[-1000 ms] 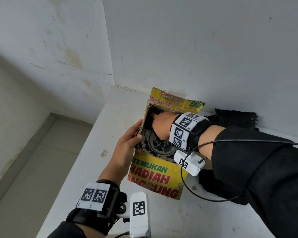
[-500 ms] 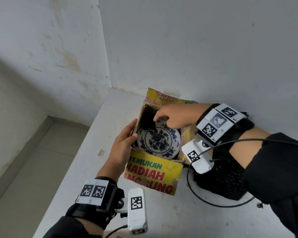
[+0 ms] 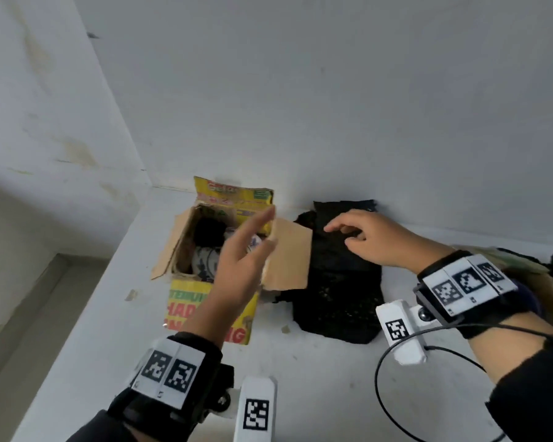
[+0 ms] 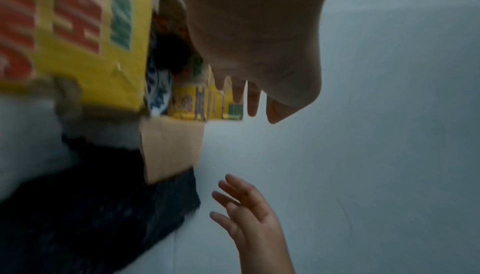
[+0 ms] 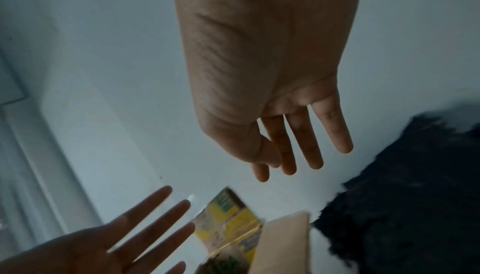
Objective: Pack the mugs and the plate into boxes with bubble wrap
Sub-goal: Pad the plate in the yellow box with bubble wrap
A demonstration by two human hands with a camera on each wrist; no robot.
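Hovering over the open yellow box, your left hand is spread and empty; your right hand, fingers loose, hangs above the black wrap. The blue-patterned plate sits inside the box.

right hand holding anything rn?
No, in the right wrist view the right hand has its fingers spread straight and bare, above the black wrap without gripping it.
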